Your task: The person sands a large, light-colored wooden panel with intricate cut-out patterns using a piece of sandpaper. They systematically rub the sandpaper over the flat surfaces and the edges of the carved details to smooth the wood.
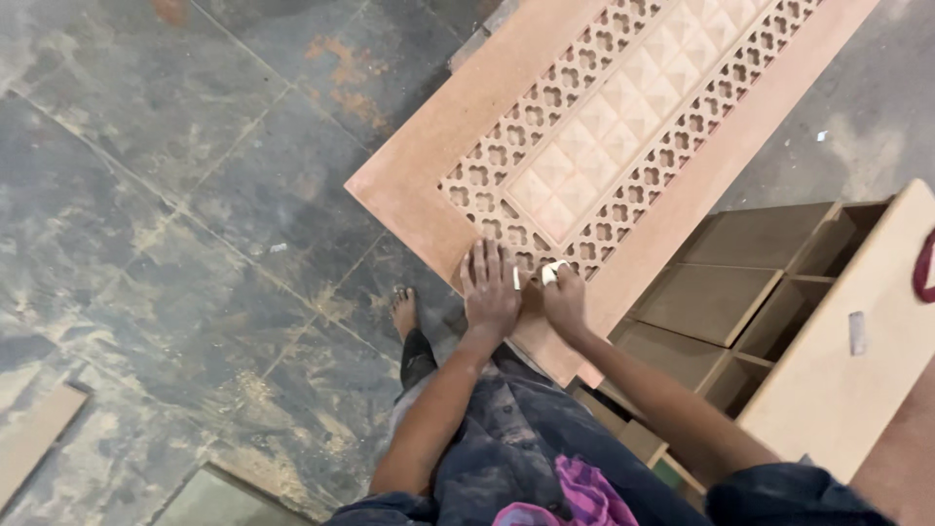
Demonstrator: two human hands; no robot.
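Head view: my left hand (490, 289) lies flat, fingers spread, steadying the carved fretwork panel (594, 146); my right hand (564, 297) pinches a small white pad (552, 273) against its lattice.

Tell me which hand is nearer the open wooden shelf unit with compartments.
Right. The right hand, holding a small white piece, lies on the carved wooden panel beside the shelf unit; the left hand presses farther away.

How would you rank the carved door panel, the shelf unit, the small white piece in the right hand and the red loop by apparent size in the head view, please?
1. Carved door panel
2. Shelf unit
3. Red loop
4. White piece
The last two look close; ranking unsure.
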